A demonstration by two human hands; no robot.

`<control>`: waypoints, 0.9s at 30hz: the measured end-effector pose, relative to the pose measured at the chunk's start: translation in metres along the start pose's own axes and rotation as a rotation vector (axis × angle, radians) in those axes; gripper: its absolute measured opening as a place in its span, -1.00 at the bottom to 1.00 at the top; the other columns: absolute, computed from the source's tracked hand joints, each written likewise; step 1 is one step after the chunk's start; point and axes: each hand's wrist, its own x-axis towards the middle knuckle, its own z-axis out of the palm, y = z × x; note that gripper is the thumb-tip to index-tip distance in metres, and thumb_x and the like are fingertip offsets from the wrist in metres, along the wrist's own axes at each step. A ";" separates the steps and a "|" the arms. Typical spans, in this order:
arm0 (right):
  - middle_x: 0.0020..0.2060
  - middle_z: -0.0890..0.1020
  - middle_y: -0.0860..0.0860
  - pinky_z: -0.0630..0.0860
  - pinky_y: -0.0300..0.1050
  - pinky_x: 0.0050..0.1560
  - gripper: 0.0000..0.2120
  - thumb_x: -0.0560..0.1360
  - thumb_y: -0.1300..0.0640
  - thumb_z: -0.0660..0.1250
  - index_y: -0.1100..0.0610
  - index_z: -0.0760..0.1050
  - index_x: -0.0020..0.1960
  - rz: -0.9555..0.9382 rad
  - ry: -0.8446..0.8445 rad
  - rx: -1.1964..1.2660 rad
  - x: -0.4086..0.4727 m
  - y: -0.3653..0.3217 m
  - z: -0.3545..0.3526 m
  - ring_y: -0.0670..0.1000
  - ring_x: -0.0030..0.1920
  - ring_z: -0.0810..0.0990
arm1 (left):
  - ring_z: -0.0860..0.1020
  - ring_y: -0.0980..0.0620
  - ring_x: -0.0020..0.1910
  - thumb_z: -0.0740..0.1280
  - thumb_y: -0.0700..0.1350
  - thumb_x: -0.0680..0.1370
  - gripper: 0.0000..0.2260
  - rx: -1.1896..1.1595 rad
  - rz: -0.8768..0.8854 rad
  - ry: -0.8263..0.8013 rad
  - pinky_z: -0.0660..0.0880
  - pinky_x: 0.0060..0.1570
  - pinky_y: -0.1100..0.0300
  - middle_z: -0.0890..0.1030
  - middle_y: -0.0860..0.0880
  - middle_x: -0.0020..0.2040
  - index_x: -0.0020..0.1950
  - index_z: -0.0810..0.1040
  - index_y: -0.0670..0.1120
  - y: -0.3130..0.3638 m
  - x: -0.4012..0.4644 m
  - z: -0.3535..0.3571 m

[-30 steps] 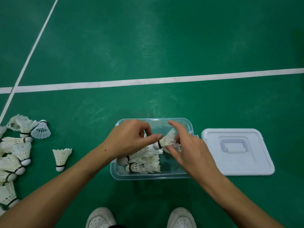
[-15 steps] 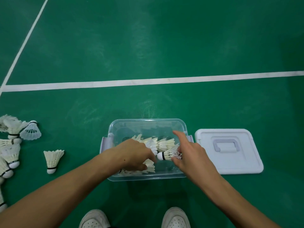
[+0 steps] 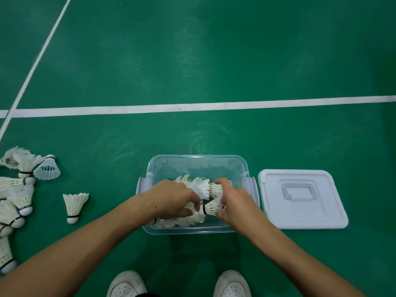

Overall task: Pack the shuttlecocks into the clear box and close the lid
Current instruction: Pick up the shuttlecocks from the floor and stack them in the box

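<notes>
Feathers are the weak point at this moment: both hands are reached down into the clear box (image 3: pixel 198 166), which stands on the green floor (image 3: pixel 192 61), and the shuttlecocks (image 3: pixel 203 187) already inside are lain across one another in a loose heap. The left hand (image 3: pixel 173 198) is pressed onto the near left of the heap with its fingers (image 3: pixel 184 212) curled over it; whether anything is pinched between them cannot be told. The fingers (image 3: pixel 219 213) of the right hand (image 3: pixel 233 202) are closed on the feathered skirt of one shuttlecock (image 3: pixel 211 207), whose cork is pointed toward the left hand. Should the heap be pushed down hard, skirts are likely to be bent or crushed, and a shuttlecock left standing above the rim would probably keep the lid (image 3: pixel 302 199) from being seated; the lid is lain flat just beside the box on its right, handle up. A further risk is judged in the many loose shuttlecocks (image 3: pixel 19 189) left on the floor at the left, one (image 3: pixel 74 205) standing apart on its cork: the box may be filled before all are taken in. No brand, label or writing can be read anywhere; only black bands are seen at the corks.
</notes>
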 end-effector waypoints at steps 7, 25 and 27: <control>-0.14 0.60 -0.07 0.49 -0.25 -0.19 -0.20 0.49 0.21 0.57 -0.01 0.23 0.58 -0.007 -0.152 0.158 0.015 -0.007 0.011 -0.09 -0.15 0.57 | 0.63 0.00 0.11 0.30 0.15 0.66 -0.76 -0.022 0.015 0.047 0.35 -0.08 0.14 0.71 0.07 0.08 0.32 0.57 0.25 0.000 -0.002 0.000; 0.11 0.65 -0.14 0.65 0.01 0.19 -0.47 0.51 0.06 0.57 -0.04 0.47 0.42 -0.061 -0.111 0.261 0.005 -0.002 -0.016 -0.10 0.08 0.67 | 0.47 0.16 -0.33 0.59 0.03 0.50 -0.61 -0.666 0.095 0.401 0.38 -0.28 0.27 0.60 0.09 -0.22 0.28 0.57 0.11 -0.009 -0.034 -0.016; 0.11 0.68 -0.16 0.67 -0.05 0.16 -0.55 0.47 0.12 0.61 -0.04 0.56 0.30 -0.112 -0.035 0.458 -0.006 -0.006 -0.026 -0.14 0.10 0.69 | 0.49 0.01 -0.31 0.62 -0.01 0.47 -0.56 -0.816 0.124 0.452 0.44 -0.26 0.09 0.61 0.05 -0.18 0.28 0.55 0.11 -0.007 -0.032 -0.022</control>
